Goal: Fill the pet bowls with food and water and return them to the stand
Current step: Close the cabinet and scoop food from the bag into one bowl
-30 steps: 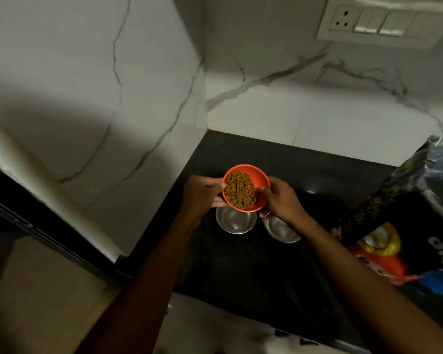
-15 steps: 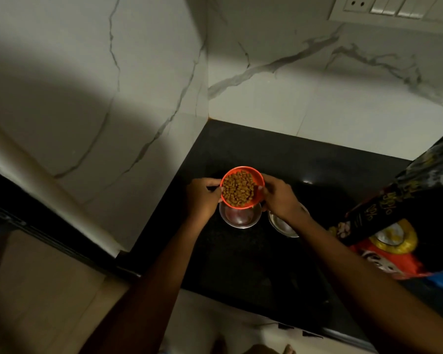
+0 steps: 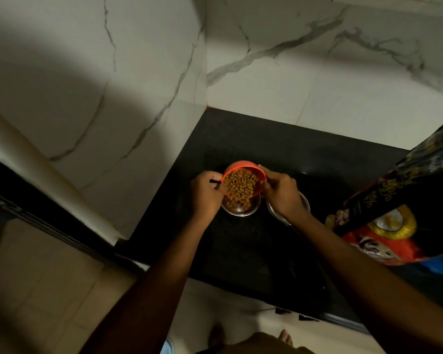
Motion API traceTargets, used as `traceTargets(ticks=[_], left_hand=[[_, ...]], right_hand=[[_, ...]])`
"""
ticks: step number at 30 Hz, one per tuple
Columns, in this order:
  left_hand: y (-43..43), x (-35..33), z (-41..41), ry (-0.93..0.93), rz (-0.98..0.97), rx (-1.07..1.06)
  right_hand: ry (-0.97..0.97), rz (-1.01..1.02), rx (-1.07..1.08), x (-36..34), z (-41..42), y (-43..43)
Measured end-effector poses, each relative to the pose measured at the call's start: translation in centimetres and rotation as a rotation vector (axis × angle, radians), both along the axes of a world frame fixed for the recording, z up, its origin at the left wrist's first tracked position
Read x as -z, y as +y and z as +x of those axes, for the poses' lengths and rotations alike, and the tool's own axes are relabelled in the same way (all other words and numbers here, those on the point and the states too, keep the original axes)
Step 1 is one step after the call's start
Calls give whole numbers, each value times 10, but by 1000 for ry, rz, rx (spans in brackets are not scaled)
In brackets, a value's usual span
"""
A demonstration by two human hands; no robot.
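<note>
An orange cup (image 3: 243, 166) full of brown kibble (image 3: 241, 185) is tipped toward me over the left steel bowl (image 3: 251, 211), and kibble is spilling into that bowl. My left hand (image 3: 206, 194) holds the cup's left side and my right hand (image 3: 279, 191) grips its right rim. A second steel bowl (image 3: 304, 200) sits just to the right on the black counter (image 3: 253, 251), mostly hidden under my right hand.
A large pet food bag (image 3: 404, 208) stands on the counter at the right edge. Marble walls close the corner behind and to the left of the bowls. The counter's front edge runs below my forearms, with floor tiles beneath.
The orange cup has dropped lower and tilted toward me. Kibble now pours from it into the left bowl, which was empty before.
</note>
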State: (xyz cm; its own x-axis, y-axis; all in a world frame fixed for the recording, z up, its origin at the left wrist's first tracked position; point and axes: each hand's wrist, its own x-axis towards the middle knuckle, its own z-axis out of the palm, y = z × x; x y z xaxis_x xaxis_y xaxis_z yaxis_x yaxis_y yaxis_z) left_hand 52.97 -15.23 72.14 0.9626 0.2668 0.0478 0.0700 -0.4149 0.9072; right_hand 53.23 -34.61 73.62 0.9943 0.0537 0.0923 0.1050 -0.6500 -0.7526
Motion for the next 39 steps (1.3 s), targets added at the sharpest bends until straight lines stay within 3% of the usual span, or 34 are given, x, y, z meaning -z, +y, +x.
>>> traceTargets(ticks=[15, 39], left_hand=[[-3, 11, 1, -245, -54, -13], [4, 3, -13, -464, -21, -54]], right_hand=[[-75, 88, 38, 10, 1, 2], [-213, 279, 71, 9, -17, 18]])
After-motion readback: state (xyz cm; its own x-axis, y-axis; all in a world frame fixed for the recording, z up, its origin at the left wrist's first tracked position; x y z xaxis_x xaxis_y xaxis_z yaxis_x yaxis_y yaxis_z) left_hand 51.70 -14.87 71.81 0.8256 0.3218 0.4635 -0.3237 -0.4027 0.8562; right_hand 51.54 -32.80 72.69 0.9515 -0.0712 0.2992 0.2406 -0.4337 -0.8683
